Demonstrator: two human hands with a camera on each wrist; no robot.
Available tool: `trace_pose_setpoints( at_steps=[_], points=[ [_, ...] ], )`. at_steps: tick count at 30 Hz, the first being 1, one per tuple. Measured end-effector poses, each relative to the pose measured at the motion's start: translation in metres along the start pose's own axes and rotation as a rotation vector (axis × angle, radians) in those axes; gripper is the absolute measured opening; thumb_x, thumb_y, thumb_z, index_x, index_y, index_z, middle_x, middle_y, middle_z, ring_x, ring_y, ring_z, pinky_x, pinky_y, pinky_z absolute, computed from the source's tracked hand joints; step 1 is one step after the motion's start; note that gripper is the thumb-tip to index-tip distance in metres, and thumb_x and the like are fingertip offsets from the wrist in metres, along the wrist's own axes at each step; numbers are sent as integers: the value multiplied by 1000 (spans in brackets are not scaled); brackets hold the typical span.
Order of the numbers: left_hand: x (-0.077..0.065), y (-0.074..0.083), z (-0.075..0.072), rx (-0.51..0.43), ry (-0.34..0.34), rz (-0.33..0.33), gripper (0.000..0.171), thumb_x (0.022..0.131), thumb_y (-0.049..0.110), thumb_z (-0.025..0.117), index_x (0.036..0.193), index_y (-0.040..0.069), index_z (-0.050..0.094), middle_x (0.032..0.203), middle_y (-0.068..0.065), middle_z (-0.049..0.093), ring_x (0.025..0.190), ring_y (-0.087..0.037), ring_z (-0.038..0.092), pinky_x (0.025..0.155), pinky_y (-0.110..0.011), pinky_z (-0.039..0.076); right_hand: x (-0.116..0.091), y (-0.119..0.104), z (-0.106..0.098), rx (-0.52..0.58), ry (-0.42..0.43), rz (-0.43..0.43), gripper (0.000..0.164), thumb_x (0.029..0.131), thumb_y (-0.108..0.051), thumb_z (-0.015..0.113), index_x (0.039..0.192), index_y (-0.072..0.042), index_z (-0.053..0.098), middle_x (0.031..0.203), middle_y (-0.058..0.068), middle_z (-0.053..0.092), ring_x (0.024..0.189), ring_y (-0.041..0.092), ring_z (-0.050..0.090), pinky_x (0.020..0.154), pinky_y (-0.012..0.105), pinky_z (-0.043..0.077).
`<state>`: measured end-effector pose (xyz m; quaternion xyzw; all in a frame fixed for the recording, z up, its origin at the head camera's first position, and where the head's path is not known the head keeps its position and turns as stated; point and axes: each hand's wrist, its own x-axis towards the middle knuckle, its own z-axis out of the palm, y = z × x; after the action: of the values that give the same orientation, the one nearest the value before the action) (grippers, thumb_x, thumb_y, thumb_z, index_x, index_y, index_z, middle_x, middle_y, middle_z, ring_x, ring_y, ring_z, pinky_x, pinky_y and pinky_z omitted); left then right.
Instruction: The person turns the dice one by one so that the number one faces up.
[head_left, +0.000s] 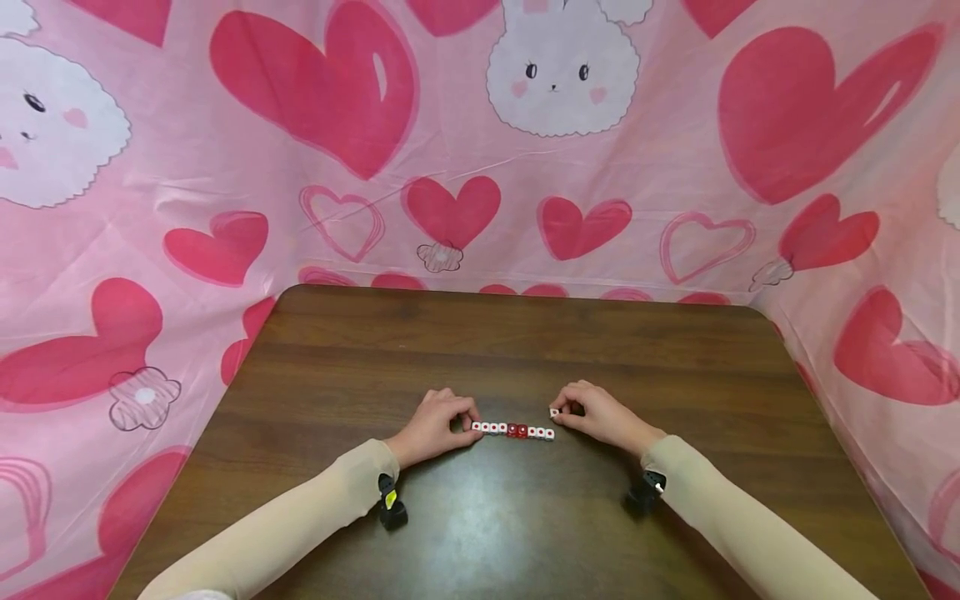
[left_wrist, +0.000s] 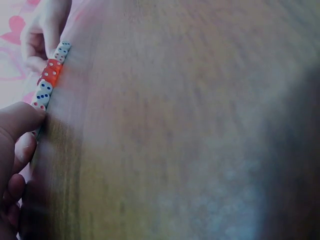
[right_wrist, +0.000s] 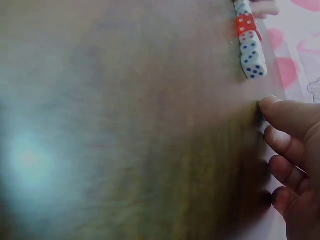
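Note:
A straight row of small dice lies on the brown table (head_left: pixel 480 517). Several white dice (head_left: pixel 493 427) form its left part, two red dice (head_left: pixel 517 431) sit in the middle, and three white dice (head_left: pixel 541 433) make up the right end. My left hand (head_left: pixel 431 429) pinches the leftmost die (head_left: pixel 476 426) between thumb and fingers. Beyond the right end, my right hand (head_left: pixel 606 419) holds a single white die (head_left: pixel 554 412) at its thumb and fingertips, apart from the row. In the right wrist view my thumb (right_wrist: pixel 287 115) hides that die.
A pink cloth (head_left: pixel 465 100) with hearts and rabbit faces hangs behind the table and along both sides. Black wrist devices (head_left: pixel 392 504) are strapped at both sleeve cuffs. The bare wood surface extends in front of and behind the row.

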<state>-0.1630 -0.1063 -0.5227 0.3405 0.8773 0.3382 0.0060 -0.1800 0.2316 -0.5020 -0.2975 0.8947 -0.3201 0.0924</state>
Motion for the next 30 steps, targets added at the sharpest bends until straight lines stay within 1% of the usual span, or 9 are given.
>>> trace_pose_setpoints(
  at_steps=[9,13,17,25,30],
  points=[
    [1,-3,2,7,14,5,16,90,27,83,92,27,68,78,22,59,76,-4,41,88,-39,34,-19,0,3,7,7,-41,9,94,-18,79,102,-19,75,90,-12,61,83,6,52,72,26,48],
    [1,-2,1,8,19,13,16,90,27,83,92,27,68,78,22,59,76,-4,41,87,-38,34,-25,-1,7,-14,16,-90,9,93,-18,80,99,-20,73,86,-15,59,81,5,50,71,25,46],
    [1,-1,1,8,21,11,16,90,26,84,91,26,68,77,22,59,76,-4,41,86,-37,33,-27,-2,12,-48,41,-129,12,92,-17,81,97,-20,71,82,-17,56,80,4,49,71,26,44],
    [1,-3,2,12,31,11,17,89,26,84,90,27,68,77,22,59,75,-3,40,86,-36,34,-26,-4,17,-109,96,-146,17,89,-14,82,100,-20,71,81,-16,55,79,5,49,72,28,43],
    [0,-3,4,9,40,20,17,89,26,84,90,27,68,77,22,59,75,-3,40,86,-38,34,-25,-9,18,-112,74,-120,17,90,-15,81,102,-20,70,83,-16,54,80,5,49,72,27,44]
  ],
)
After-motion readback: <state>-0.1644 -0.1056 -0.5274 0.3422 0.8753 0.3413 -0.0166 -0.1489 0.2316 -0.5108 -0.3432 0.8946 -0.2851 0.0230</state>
